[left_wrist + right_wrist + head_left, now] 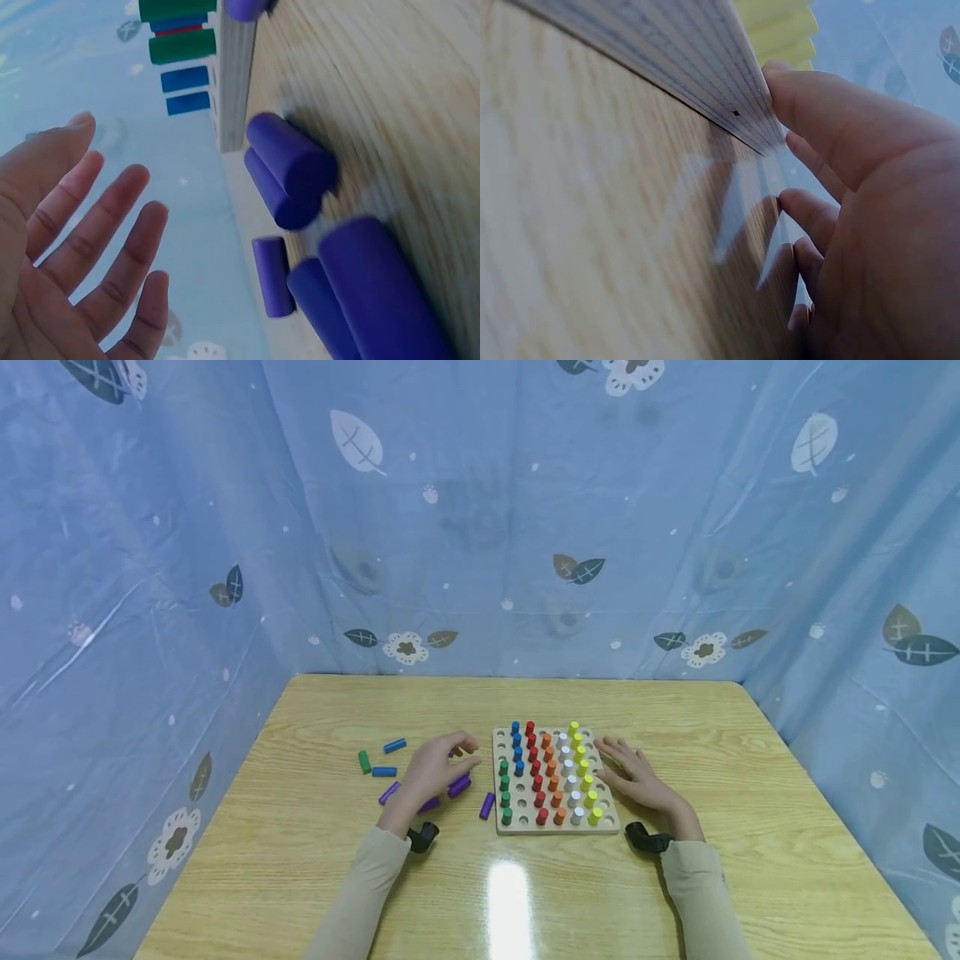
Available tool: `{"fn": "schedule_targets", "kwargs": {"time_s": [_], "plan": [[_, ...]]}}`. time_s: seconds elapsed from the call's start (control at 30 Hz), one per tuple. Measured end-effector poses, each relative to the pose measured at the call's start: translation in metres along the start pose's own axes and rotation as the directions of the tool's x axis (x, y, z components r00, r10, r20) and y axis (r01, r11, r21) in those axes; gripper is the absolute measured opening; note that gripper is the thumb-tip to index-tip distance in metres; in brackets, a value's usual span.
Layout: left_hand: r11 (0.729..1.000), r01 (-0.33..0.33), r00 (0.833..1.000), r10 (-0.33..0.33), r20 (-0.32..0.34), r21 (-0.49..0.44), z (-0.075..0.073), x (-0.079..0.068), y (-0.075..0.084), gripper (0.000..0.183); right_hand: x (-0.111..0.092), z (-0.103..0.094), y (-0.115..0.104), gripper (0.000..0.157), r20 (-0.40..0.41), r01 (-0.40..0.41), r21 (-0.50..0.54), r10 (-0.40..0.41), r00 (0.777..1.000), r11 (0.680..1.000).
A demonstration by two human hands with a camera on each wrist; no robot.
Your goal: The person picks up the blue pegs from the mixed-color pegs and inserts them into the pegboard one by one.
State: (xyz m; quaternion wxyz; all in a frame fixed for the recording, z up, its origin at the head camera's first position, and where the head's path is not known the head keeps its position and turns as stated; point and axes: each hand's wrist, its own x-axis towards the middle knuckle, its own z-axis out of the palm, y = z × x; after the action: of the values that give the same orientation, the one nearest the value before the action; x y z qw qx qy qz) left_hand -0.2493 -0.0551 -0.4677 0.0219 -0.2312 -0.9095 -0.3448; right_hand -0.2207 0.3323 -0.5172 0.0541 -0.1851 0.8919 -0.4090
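Observation:
A wooden pegboard [557, 829] lies flat, holding slanting rows of green [505, 783], blue [517, 754], red [536, 768], orange [553, 783], white [572, 782] and yellow pegs [587, 783]. Just left of it hovers my left hand [437, 768], its fingers apart and nothing in its grasp. Below that hand lie several loose purple pegs [292, 161], some side by side. My right hand [639, 779] is at the board's right edge, where the thumb [810, 97] touches the upper edge of the board [667, 52].
Left of the left hand, a green peg [364, 762] and two blue pegs [394, 746] lie loose on the wooden table [247, 860]. One purple peg [487, 806] is close to the board's left side. A blue patterned curtain [480, 527] surrounds the table's back and sides.

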Motion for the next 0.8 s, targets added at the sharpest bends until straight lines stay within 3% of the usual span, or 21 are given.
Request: {"fn": "schedule_targets", "kwargs": {"time_s": [0.8], "plan": [[0.998, 0.05, 0.998, -0.049, -0.029, 0.032, -0.029, -0.029, -0.034, 0.023, 0.0, 0.0, 0.0, 0.059, -0.005, 0.006, -0.008, -0.006, 1.0, 1.0]]}}
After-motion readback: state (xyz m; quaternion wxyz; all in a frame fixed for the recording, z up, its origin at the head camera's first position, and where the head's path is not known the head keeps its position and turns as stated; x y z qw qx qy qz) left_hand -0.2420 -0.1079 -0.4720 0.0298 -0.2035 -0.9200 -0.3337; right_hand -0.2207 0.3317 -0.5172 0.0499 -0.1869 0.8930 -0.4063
